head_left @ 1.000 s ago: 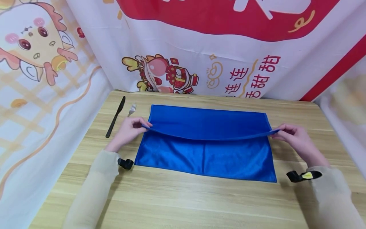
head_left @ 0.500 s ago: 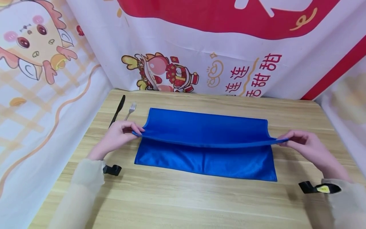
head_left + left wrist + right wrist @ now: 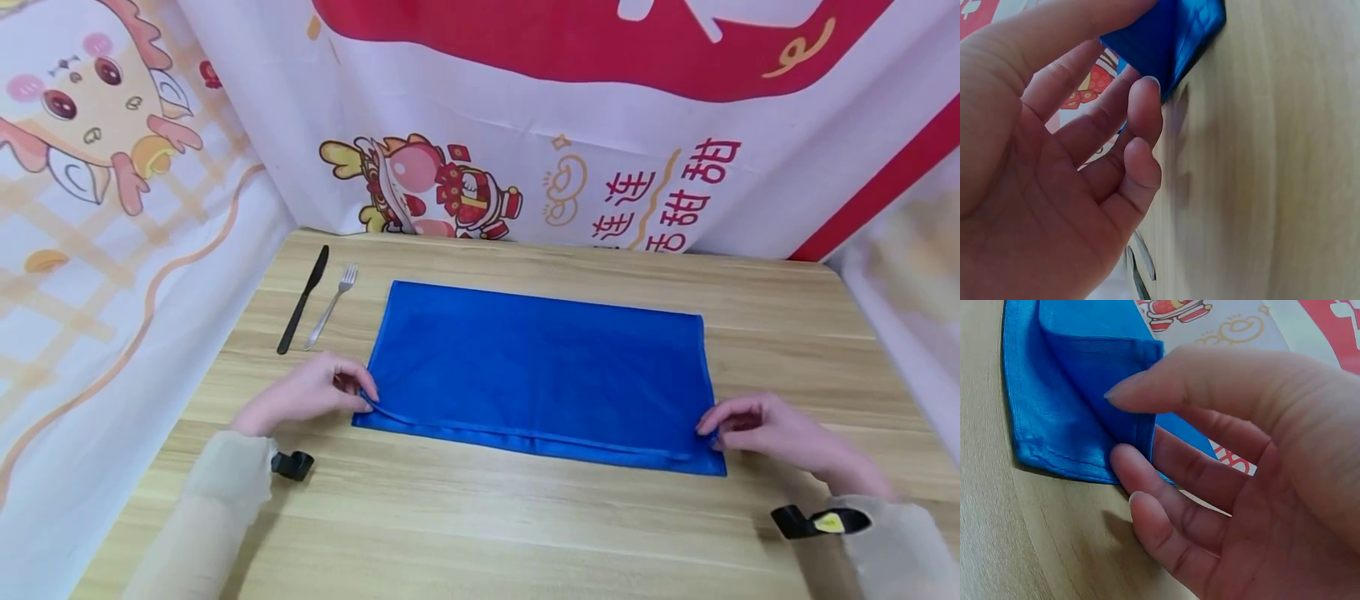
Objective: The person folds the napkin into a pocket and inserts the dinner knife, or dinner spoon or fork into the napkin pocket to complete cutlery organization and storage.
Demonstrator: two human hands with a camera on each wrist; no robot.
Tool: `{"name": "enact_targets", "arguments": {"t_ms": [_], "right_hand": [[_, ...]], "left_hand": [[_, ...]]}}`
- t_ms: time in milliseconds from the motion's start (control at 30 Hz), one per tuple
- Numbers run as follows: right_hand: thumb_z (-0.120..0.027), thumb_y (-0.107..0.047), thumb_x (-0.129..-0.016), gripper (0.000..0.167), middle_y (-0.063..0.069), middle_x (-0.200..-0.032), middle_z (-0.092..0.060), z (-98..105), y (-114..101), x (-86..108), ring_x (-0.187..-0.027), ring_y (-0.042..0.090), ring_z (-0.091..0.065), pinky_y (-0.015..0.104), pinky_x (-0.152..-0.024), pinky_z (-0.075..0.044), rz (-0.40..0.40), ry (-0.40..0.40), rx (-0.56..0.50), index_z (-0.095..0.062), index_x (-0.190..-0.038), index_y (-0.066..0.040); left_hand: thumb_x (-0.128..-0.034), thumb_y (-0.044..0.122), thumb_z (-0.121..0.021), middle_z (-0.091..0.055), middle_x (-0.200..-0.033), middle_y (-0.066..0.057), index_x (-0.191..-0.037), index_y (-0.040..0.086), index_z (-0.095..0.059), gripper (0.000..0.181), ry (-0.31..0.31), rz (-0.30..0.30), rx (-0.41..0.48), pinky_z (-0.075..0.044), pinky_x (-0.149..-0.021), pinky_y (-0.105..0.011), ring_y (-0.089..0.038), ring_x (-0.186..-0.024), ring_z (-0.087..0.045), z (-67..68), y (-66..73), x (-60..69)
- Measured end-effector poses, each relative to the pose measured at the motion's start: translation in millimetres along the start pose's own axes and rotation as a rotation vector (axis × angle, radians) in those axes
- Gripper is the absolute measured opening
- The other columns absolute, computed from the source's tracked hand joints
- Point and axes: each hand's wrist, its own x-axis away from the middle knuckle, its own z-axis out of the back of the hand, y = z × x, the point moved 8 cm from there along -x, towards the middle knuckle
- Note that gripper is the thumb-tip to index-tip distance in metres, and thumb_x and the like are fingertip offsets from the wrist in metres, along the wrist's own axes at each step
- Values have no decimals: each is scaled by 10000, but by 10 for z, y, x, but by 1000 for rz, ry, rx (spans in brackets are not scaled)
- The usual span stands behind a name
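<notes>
On the table, the blue cloth lies folded over; your left hand and right hand each have fingers clamped on a near corner of its upper layer.

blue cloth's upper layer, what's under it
Under the blue cloth's upper layer is its lower layer, visible along the near edge and at a stitched corner in the right wrist view. The rest, anything between layers and the tabletop beneath are covered.
</notes>
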Motion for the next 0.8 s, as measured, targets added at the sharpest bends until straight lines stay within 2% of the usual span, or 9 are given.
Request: {"name": "enact_targets", "arguments": {"t_ms": [67,167,333,433,500,600,700,800], "right_hand": [[-603,39,-991,163,104,-1082,-729,-7,9,1,-939,136,-665,288,-722,-568,7,6,10,-743,-1038,-31],[-583,62,-994,198,103,-1057,-733,43,-53,16,-986,89,-655,255,-754,-550,44,68,46,-740,-982,-58],[-541,120,-991,254,124,-1040,-737,188,-245,108,-1019,87,-666,206,-804,-529,113,168,44,-717,-945,-56],[-516,157,-983,278,137,-1041,-733,226,-340,164,-1037,93,-668,205,-815,-532,151,175,16,-704,-941,-43],[-505,169,-981,297,138,-1042,-731,219,-362,182,-1044,95,-666,205,-818,-530,164,160,10,-702,-944,-50],[-508,160,-983,302,135,-1038,-730,147,-323,182,-1023,117,-672,215,-810,-526,161,106,18,-704,-953,-66],[-517,95,-1011,268,116,-1064,-727,34,-183,166,-965,153,-670,267,-756,-540,88,3,1,-713,-977,-84],[-515,42,-1031,255,105,-1099,-723,-54,-46,161,-919,190,-662,317,-703,-554,19,-88,-26,-728,-999,-94]], "left_hand": [[-885,117,-804,-702,-900,20,-898,188,-771,79,1,5,-6,-506,-691,-304,-231,-779,-614,-7,-3,4],[-899,85,-781,-713,-927,15,-891,176,-763,94,18,2,30,-523,-770,-309,-233,-864,-635,17,-13,11],[-885,9,-763,-728,-952,-32,-877,130,-754,121,64,-55,120,-549,-841,-318,-244,-939,-667,128,51,52],[-875,0,-770,-732,-946,-31,-861,132,-754,134,75,-83,126,-556,-838,-314,-240,-941,-672,178,118,85],[-871,-1,-778,-733,-945,-23,-855,140,-752,144,64,-92,115,-559,-845,-314,-238,-952,-672,178,145,101],[-868,-4,-776,-727,-953,-16,-855,152,-745,160,6,-70,92,-560,-855,-313,-231,-952,-669,109,130,113],[-864,1,-769,-719,-954,-13,-854,156,-740,158,-68,-30,62,-565,-833,-309,-224,-912,-665,4,79,121],[-858,29,-782,-716,-940,-12,-852,155,-741,133,-112,-2,40,-559,-802,-305,-223,-872,-652,-67,52,124]]}}
